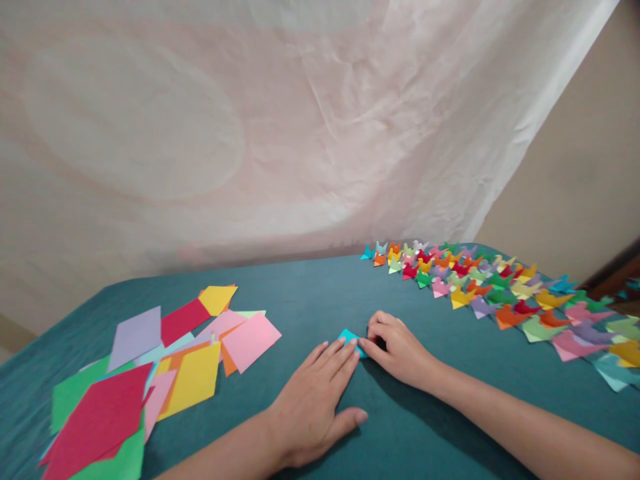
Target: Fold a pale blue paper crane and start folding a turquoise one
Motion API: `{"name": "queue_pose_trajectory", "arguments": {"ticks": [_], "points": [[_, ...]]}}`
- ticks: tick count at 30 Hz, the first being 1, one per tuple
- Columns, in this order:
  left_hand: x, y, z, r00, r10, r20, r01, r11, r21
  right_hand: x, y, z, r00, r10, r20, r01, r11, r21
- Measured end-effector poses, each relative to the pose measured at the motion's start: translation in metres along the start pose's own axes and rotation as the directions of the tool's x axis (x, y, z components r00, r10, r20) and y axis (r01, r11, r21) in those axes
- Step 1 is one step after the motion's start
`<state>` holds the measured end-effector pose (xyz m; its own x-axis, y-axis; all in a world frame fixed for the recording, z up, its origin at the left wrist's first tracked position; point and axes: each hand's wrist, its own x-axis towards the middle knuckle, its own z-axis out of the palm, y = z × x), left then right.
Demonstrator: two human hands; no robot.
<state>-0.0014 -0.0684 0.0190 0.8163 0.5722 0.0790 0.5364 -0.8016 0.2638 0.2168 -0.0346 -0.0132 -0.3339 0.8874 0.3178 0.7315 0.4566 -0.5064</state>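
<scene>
A small folded piece of blue paper (346, 335) lies on the green-covered table in front of me, partly hidden under my fingers. My left hand (320, 393) rests flat with its fingertips pressing on the paper and its thumb stretched out to the side. Close by on the right, my right hand (397, 347) has curled fingers, with the thumb and forefinger pinched at the paper's right edge.
Loose coloured paper squares (195, 380) lie in an overlapping heap on the left. Rows of small folded paper birds (463, 297) stand along the right side of the table (300, 287). A pale cloth (280, 133) hangs behind.
</scene>
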Motion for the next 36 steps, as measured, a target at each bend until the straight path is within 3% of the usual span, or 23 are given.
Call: {"name": "queue_pose_trajectory", "arguments": {"ticks": [10,15,20,24,36], "points": [[0.0,0.001,0.002,1.0,-0.019,0.004,0.019,1.0,-0.018,0.0,0.001,0.002,1.0,0.017,-0.008,-0.017,0.999,-0.039],[0.0,0.002,0.002,0.996,-0.057,0.066,0.059,0.998,-0.03,-0.001,0.001,0.001,0.999,0.009,-0.041,-0.01,1.0,-0.02],[0.0,0.003,0.0,0.994,-0.073,0.085,0.077,0.996,-0.037,-0.008,-0.004,-0.002,0.99,-0.123,-0.062,0.126,0.991,0.045],[0.0,0.003,0.0,0.994,-0.075,0.078,0.078,0.996,-0.04,-0.015,-0.008,-0.001,0.976,-0.219,-0.015,0.219,0.976,0.009],[-0.001,0.003,0.001,0.994,-0.087,0.064,0.089,0.995,-0.037,-0.017,-0.007,0.001,0.966,-0.254,0.048,0.257,0.963,-0.085]]}}
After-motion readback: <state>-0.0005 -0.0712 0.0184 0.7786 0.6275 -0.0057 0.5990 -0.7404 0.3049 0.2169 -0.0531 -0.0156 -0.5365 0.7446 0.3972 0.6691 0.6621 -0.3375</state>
